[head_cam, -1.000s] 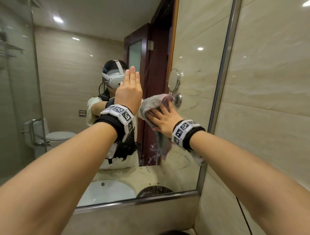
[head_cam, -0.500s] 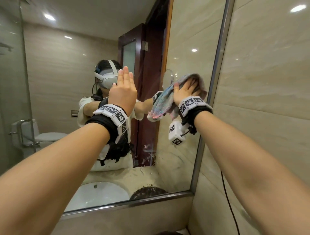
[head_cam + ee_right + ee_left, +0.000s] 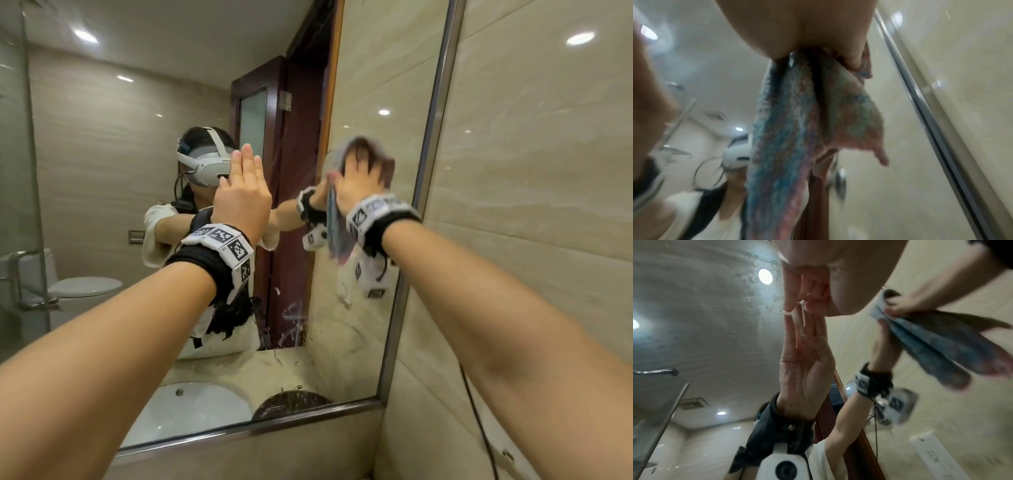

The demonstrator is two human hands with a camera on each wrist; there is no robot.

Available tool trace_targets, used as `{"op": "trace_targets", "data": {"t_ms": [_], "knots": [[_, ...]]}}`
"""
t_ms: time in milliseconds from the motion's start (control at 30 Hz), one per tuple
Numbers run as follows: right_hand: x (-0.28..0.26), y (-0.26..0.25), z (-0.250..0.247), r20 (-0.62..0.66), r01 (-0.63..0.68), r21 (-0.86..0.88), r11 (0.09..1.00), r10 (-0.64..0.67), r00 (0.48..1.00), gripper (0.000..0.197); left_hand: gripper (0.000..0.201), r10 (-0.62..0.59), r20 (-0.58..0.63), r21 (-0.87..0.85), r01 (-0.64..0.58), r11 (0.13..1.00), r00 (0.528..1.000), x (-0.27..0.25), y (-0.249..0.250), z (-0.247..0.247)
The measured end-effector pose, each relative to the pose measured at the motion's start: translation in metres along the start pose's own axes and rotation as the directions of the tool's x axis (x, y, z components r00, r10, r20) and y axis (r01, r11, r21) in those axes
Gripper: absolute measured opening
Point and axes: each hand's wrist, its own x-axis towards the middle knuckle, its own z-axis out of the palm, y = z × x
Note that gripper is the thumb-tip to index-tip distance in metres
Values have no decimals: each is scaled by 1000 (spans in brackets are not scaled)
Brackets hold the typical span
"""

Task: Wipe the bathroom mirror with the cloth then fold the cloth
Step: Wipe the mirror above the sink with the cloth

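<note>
The mirror (image 3: 102, 171) fills the wall in front of me. My left hand (image 3: 245, 192) lies flat against the glass with straight fingers together, and its fingertips (image 3: 797, 305) meet their own reflection. My right hand (image 3: 363, 174) presses a blue and pink cloth (image 3: 387, 164) on the glass close to the mirror's right frame (image 3: 428, 171). Its fingers are spread over the bunched cloth (image 3: 789, 129), whose loose end hangs below the palm. A fingertip curls round the cloth's edge in the right wrist view. The cloth (image 3: 931, 340) and hand are blurred.
White smears (image 3: 291, 325) mark the lower glass. A sink (image 3: 191, 407), a dark round object (image 3: 291, 404) and a toilet (image 3: 82, 286) show as reflections. A beige tiled wall (image 3: 531, 205) stands right of the frame, with a black cable (image 3: 479, 411) on it.
My right hand has swept the cloth up and to the right across the glass, toward the mirror's right frame. My left hand has stayed flat on the mirror.
</note>
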Motion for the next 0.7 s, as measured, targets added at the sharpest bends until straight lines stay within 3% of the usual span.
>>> {"op": "trace_targets", "data": {"t_ms": [133, 267, 400, 500, 600, 667, 700], "knots": [[26, -32, -23, 2, 195, -194, 961, -198, 980, 66, 49, 25, -25, -8, -25, 1000, 999, 4, -2, -3], [-11, -34, 15, 47, 371, -321, 871, -377, 925, 65, 76, -22, 75, -62, 27, 998, 997, 0, 2, -13], [-62, -7, 66, 210, 529, -296, 795, -486, 848, 62, 53, -46, 114, -37, 50, 998, 992, 0, 2, -15], [-92, 10, 89, 380, 582, -298, 757, -465, 800, 60, 66, -51, 74, -42, 54, 998, 996, 2, 3, -16], [-88, 11, 85, 360, 547, -327, 770, -434, 826, 57, 54, -47, 136, -9, 49, 999, 990, 0, 4, -21], [-73, 11, 72, 291, 543, -295, 786, -467, 835, 62, 64, -47, 131, -11, 49, 999, 990, 1, 4, -18], [-62, 11, 63, 236, 489, -283, 825, -435, 869, 66, 69, -44, 109, 1, 44, 999, 993, 2, 4, -18]]}}
